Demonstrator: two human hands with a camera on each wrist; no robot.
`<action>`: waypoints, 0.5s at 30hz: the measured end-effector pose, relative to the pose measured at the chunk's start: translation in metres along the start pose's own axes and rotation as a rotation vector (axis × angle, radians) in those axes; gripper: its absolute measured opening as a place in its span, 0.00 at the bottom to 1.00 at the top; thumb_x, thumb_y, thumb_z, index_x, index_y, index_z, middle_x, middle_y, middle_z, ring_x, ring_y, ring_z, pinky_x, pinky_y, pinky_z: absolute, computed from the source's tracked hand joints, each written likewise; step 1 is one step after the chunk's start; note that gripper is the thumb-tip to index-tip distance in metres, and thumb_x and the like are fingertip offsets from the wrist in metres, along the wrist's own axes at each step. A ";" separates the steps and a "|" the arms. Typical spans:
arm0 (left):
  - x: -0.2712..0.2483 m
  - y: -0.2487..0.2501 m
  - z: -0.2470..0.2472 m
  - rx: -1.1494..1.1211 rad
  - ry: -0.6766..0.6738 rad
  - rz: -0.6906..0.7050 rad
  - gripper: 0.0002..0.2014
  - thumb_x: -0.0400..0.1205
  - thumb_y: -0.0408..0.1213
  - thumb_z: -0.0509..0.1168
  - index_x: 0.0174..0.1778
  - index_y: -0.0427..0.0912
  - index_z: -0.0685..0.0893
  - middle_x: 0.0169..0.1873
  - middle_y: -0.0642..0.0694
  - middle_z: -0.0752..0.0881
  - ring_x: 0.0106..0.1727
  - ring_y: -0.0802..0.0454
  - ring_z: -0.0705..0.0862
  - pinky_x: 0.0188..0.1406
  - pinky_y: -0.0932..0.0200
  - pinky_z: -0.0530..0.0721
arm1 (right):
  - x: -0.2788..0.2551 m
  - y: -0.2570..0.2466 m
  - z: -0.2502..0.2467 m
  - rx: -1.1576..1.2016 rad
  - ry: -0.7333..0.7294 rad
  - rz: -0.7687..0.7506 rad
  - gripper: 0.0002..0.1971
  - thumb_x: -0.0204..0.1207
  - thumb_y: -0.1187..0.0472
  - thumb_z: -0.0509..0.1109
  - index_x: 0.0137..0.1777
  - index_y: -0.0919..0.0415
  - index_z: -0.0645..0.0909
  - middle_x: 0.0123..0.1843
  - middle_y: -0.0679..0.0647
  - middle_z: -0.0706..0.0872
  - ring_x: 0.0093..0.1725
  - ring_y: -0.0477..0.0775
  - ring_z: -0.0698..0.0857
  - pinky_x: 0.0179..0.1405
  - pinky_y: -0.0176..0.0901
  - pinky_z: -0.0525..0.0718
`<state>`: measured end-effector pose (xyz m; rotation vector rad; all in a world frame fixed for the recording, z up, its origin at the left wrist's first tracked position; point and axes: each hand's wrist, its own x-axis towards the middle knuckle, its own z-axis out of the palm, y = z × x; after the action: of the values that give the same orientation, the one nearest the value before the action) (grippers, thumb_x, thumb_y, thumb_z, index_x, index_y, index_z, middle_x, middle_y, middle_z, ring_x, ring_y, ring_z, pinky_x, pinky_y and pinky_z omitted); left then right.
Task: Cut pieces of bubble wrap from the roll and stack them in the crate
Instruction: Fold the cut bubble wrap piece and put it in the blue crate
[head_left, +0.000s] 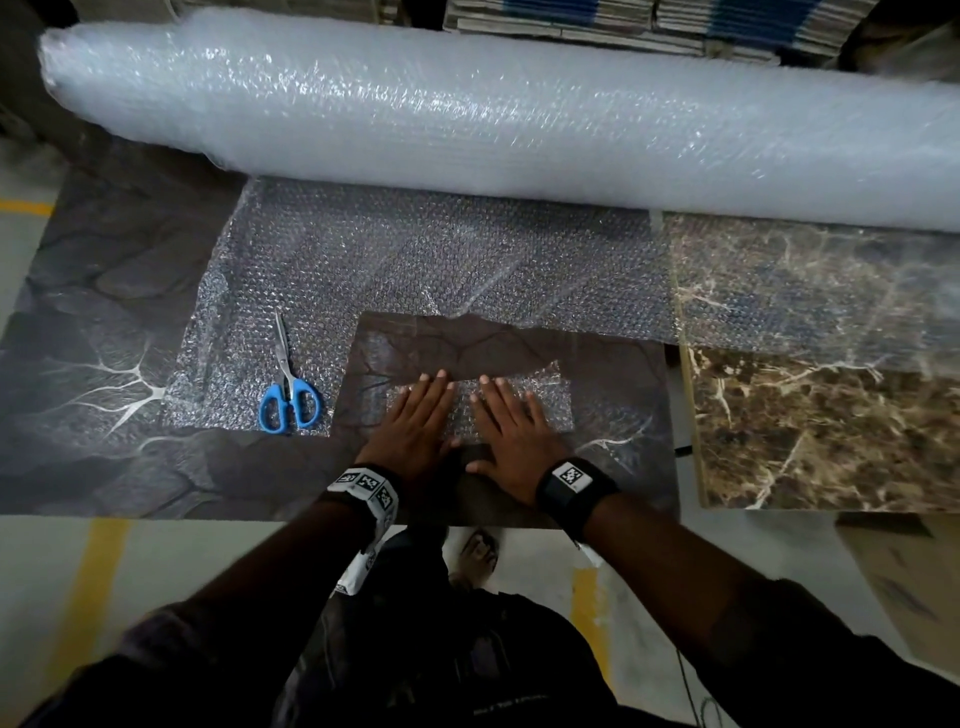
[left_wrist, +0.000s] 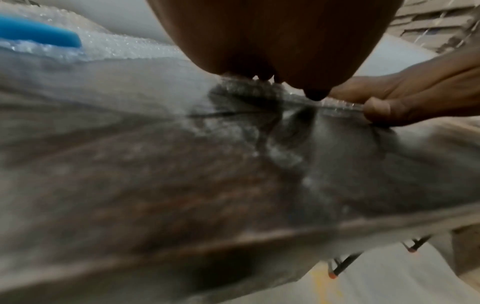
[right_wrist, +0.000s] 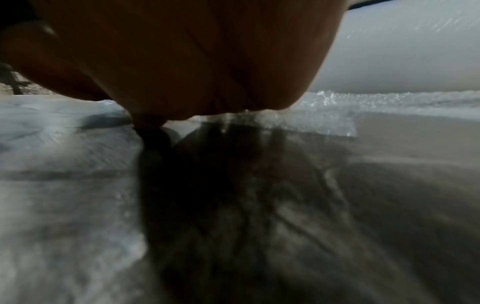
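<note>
Bubble wrap roll (head_left: 467, 119) lies across far side of dark table (head_left: 104, 338). Unrolled sheet (head_left: 415, 260) spreads before it, blue scissors (head_left: 287, 387) on top. Left hand (head_left: 410, 426), right hand (head_left: 511, 431) press flat, fingers straight, on small cut piece (head_left: 540, 400) near table's front edge.

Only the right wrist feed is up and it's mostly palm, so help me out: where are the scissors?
Observer: The blue-handled scissors lie on the unrolled sheet, left of both hands; neither hand holds them.
Operator: What is the left hand doing?
Observer: The left hand lies flat, fingers straight, on a small cut piece next to the right hand.
Operator: Any crate nearby?
Observer: No crate shows in any view.
</note>
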<state>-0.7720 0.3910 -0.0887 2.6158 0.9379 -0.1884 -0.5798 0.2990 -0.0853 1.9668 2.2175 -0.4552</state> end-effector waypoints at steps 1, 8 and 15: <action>-0.002 -0.001 0.001 0.030 -0.005 0.009 0.38 0.83 0.60 0.49 0.83 0.36 0.63 0.83 0.37 0.62 0.82 0.38 0.63 0.78 0.39 0.65 | -0.001 0.003 0.000 -0.007 0.005 0.003 0.47 0.76 0.29 0.50 0.87 0.60 0.51 0.88 0.61 0.48 0.87 0.63 0.48 0.82 0.71 0.54; -0.004 -0.005 0.000 0.080 0.011 0.017 0.44 0.81 0.68 0.47 0.83 0.35 0.64 0.83 0.38 0.63 0.82 0.39 0.63 0.77 0.34 0.66 | -0.027 0.058 0.000 0.043 0.008 0.217 0.47 0.77 0.28 0.46 0.87 0.59 0.48 0.89 0.57 0.44 0.87 0.61 0.46 0.80 0.71 0.53; -0.014 -0.004 -0.011 -0.016 0.016 0.025 0.39 0.80 0.59 0.57 0.83 0.41 0.59 0.84 0.39 0.57 0.84 0.39 0.58 0.80 0.31 0.57 | -0.044 0.069 -0.014 0.126 0.051 0.318 0.48 0.78 0.34 0.61 0.87 0.63 0.46 0.88 0.61 0.41 0.87 0.63 0.42 0.84 0.68 0.48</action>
<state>-0.7855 0.3899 -0.0766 2.6170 0.9077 -0.1530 -0.5045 0.2687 -0.0682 2.3660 1.8915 -0.5142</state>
